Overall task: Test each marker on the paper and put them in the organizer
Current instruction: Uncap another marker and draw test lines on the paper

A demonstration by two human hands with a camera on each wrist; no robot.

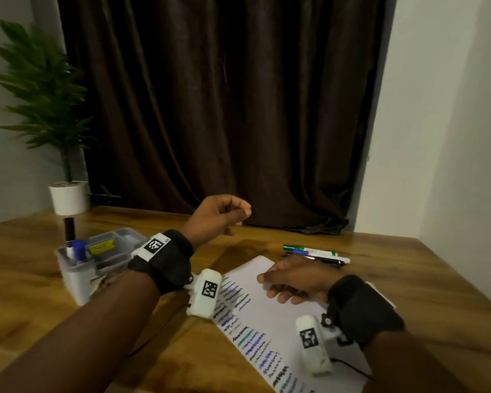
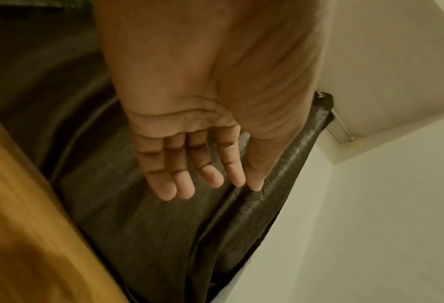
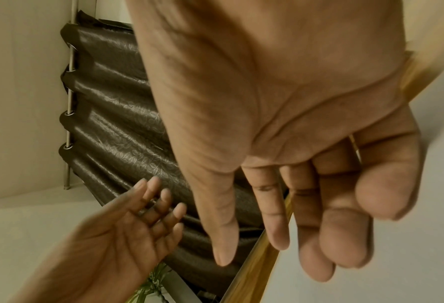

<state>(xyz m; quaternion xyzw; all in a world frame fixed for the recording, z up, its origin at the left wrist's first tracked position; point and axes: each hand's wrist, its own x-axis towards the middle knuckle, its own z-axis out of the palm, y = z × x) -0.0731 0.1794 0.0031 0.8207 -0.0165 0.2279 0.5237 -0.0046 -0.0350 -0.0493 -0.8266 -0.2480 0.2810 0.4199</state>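
Where curtain (image 1: 224, 109) hangs, wood table (image 1: 40, 268) w/ plant (image 1: 48, 89).

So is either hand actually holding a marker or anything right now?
No, nothing is held. The left hand is raised above the table with loose, empty fingers; the right hand rests on the paper, short of the markers.

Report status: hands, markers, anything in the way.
Both hands empty: left hand raised over the table, right hand resting on the paper. Untested markers lie beyond the paper; organizer holds two. Nothing in the way.
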